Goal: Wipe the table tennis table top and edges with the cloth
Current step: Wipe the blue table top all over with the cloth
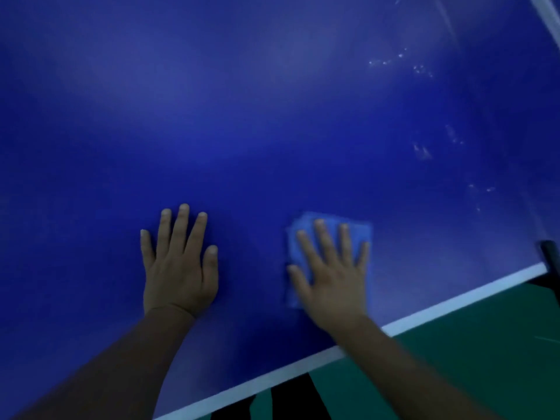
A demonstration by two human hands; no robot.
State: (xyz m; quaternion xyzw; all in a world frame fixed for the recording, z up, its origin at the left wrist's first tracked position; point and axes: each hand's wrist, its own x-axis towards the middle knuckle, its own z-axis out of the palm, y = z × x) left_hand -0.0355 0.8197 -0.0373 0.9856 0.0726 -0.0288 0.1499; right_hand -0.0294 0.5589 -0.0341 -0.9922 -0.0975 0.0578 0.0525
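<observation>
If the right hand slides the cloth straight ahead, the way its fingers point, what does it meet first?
Only bare blue table top, as far as the picture shows. The right hand, flat on the light blue cloth, points up the table; the whitish smudges lie right of that line.

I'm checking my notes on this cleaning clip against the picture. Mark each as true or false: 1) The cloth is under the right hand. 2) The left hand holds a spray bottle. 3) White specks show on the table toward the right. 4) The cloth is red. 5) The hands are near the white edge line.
1) True: the right hand presses flat on the cloth.
2) False: the left hand lies bare and flat on the table.
3) True: white specks dot the right side.
4) False: the cloth is blue.
5) True: the white edge line runs just below them.
</observation>
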